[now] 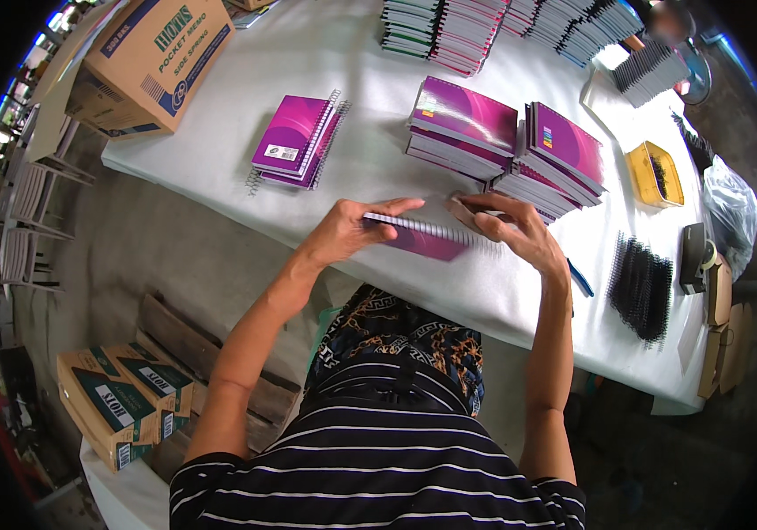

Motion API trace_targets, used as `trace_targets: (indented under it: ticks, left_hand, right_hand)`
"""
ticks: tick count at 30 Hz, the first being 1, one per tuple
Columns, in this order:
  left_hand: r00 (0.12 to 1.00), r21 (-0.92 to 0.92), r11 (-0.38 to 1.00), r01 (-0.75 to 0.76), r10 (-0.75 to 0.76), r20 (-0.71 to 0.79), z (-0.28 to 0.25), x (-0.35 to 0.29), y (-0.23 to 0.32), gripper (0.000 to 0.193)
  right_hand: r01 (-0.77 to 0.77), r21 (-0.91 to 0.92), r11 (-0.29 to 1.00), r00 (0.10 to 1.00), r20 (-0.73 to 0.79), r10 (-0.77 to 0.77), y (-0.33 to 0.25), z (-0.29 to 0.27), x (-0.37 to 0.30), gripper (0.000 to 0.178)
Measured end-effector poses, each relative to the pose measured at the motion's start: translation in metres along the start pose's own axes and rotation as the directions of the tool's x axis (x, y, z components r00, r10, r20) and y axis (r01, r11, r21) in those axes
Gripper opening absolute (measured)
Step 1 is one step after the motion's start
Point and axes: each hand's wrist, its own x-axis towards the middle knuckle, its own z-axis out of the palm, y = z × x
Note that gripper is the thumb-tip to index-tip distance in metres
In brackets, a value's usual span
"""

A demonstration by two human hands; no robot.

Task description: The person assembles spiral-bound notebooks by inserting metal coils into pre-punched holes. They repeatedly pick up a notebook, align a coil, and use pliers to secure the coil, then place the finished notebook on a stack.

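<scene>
A worker in a striped black shirt holds a purple notebook (418, 243) up at the near edge of a white-covered table (202, 132). The left hand (340, 231), the nearer of the two, pinches the notebook's left end, thumb on the near side and index finger stretched out above the spine. The notebook lies to the right of those fingers, between the hands, tilted so that its cover shows as a narrow strip. Its long axis runs left to right, the free end pointing rightward and slanting toward the body. A coil (436, 230) lines the far edge and trails past the corner below the right hand (519, 228). That hand's fingers are bent, but blur at the tips makes it impossible to tell whether they pinch anything. Black coils (641, 287) lie farther right.
</scene>
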Motion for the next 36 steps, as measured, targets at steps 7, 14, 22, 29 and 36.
trace_targets:
  ticks: [7, 14, 22, 29, 36]
  left_hand:
    - [0.947, 0.455, 0.879, -0.143, 0.255, -0.195, -0.004, -0.001, 0.026, 0.051]
    - [0.934, 0.679, 0.715, -0.168, 0.337, -0.123, 0.065, -0.011, -0.009, 0.055]
    - [0.917, 0.842, 0.522, -0.137, 0.388, -0.092, 0.069, -0.011, -0.010, 0.058]
    - [0.886, 0.865, 0.494, -0.086, 0.435, -0.160, 0.075, -0.008, -0.003, 0.059]
    - [0.892, 0.844, 0.531, -0.070, 0.413, -0.185, 0.077, -0.007, 0.001, 0.061]
  right_hand:
    - [0.047, -0.660, 0.750, 0.955, -0.192, -0.228, 0.036, 0.009, -0.057, 0.062]
    - [-0.539, -0.674, 0.505, 0.763, -0.645, -0.047, 0.094, 0.001, -0.134, 0.047]
    - [-0.155, -0.193, 0.969, 0.802, -0.598, 0.009, 0.009, 0.065, -0.115, 0.033]
    - [0.082, -0.536, 0.840, 0.852, -0.401, -0.338, -0.034, 0.106, -0.085, 0.039]
    - [0.099, -0.254, 0.962, 0.941, -0.291, -0.173, -0.035, 0.099, -0.078, 0.027]
